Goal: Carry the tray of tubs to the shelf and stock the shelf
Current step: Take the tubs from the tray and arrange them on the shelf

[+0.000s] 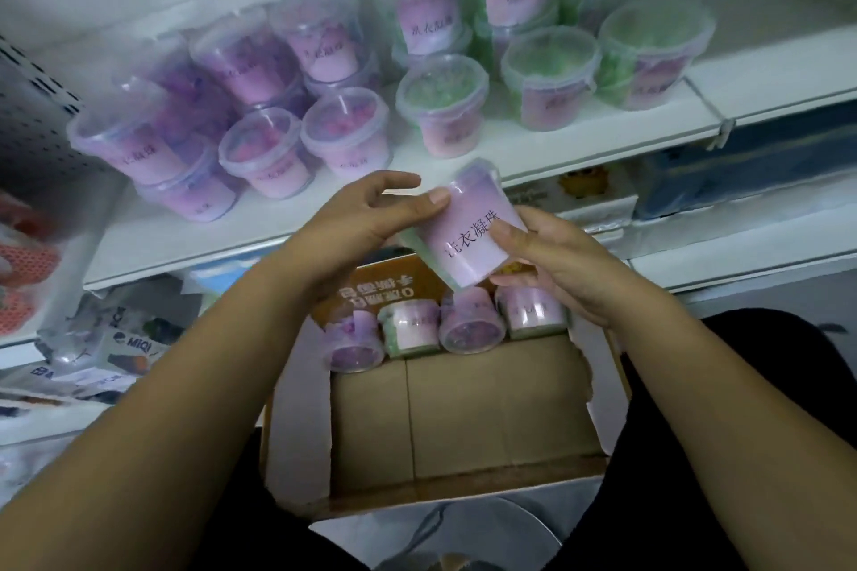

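A person's right hand grips a single tub, thumb across the label and fingers curled under its base. The left hand is half open beside it, the thumb tip pressed to the tub's side and the fingers loose and spread, closed round nothing.

In front of them runs the white shelf, already well stocked. Purple tubs are stacked on the left and green tubs on the right. Below the hands the cardboard tray sits low between the person's dark-clothed legs, most of its floor bare. Four remaining tubs lie on their sides in a row at its far end.

The held tub is tilted, lid end toward the shelf, above the far end of the tray and just short of the shelf's front edge. A strip of green shows along its lower side.

The carrying looks finished and the stocking well along, with this tub and four more to go. If the contents are indeed green, the next move would call for standing the tub upright and setting it with the green group on the right, in an open spot near the shelf's front edge.
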Motion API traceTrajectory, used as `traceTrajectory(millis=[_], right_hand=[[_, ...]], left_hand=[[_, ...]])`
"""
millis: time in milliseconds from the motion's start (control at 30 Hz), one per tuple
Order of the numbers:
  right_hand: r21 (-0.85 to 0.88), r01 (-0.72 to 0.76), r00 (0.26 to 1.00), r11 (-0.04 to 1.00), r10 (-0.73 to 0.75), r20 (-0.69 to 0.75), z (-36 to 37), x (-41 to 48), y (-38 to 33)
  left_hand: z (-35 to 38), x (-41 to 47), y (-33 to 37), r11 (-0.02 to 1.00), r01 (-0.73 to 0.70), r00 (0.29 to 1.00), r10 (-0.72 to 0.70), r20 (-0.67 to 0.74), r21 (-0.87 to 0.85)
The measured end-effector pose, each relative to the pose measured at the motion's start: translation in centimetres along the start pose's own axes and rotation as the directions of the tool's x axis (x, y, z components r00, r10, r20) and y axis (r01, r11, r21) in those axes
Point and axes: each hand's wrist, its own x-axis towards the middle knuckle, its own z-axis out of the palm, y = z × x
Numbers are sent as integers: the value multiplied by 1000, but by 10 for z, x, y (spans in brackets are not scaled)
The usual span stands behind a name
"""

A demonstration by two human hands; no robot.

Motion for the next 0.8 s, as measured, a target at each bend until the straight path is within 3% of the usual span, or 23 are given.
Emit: traceTrajectory(millis=[167,400,533,700,800], right_hand=[[16,68,998,998,-68,14,-15,9,-10],[23,170,984,985,-169,-64,-16,32,-30],[-10,249,945,969,-245,-218,-24,40,-43],[-285,266,847,921,-364,-387,-38,44,-44],[-592,160,827,790,-435,-357,-46,51,-31]], left_hand=[[-1,28,48,982,17,990,-43,136,186],[-6,49,94,932,-18,1000,11,22,363],[-20,64,117,891,-93,988,136,-67,445],[-40,99,143,887,-143,958,236,-165,439],[-42,118,146,856,-145,945,268,-186,496]])
